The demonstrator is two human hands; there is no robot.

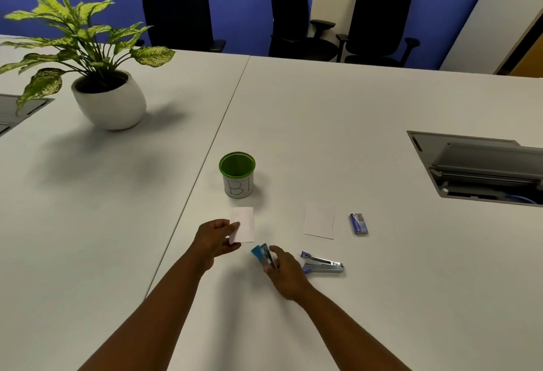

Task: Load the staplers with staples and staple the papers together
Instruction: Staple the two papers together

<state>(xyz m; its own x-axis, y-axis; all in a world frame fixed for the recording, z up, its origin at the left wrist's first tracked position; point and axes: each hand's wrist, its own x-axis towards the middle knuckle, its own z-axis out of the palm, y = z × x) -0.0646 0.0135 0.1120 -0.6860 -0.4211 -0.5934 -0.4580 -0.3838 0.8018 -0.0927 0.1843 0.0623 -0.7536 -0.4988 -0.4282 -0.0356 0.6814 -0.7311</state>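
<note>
- Table (323,112): wide bare surface toward 12 o'clock; a seam runs from 12 toward 7 o'clock just left of the work.
- Plant (88,56) well off at 10 o'clock; cup (237,175) just beyond the hands.
- Right hand (286,272) grips a blue stapler (262,254), blurred, long axis toward 11 o'clock.
- Left hand (216,238) pinches a paper (245,224) by its left edge.
- Second paper (319,221) and staple box (359,224) lie at 2 o'clock.
- Purple stapler (323,263) lies open, nose toward 3 o'clock.
</note>
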